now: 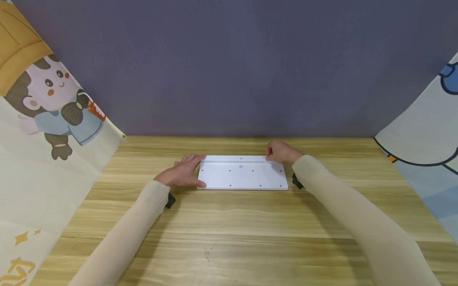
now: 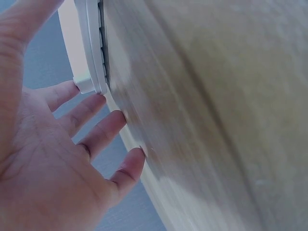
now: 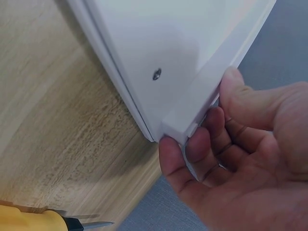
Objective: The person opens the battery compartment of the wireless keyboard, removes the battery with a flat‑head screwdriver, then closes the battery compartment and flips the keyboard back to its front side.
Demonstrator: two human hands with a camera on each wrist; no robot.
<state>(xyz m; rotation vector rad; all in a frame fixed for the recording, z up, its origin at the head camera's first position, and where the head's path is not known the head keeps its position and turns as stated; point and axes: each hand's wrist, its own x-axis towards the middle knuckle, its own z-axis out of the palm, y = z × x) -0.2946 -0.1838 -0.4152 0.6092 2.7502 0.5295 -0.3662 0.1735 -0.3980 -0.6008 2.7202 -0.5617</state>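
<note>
A white keyboard (image 1: pixel 247 174) lies face down, its back panel dotted with small dark screws and a raised ridge (image 3: pixel 204 91) along the far side. Its keys (image 2: pixel 103 43) show as a toothed edge beneath. My left hand (image 1: pixel 182 172) spans the left end, thumb over the near corner and fingers spread out at the far corner; some fingertips (image 2: pixel 119 118) touch the table. At the far right corner, my right hand (image 1: pixel 282 151) curls its fingers round the end of the ridge, and its thumb (image 3: pixel 233 84) presses on the ridge's far edge.
In the right wrist view a yellow-handled screwdriver (image 3: pixel 33 220) with a metal shaft lies on the wooden table (image 1: pixel 229 230). A dark blue-grey panel (image 1: pixel 247 67) rises behind the table, and printed cloth (image 1: pixel 21 167) hangs on both sides.
</note>
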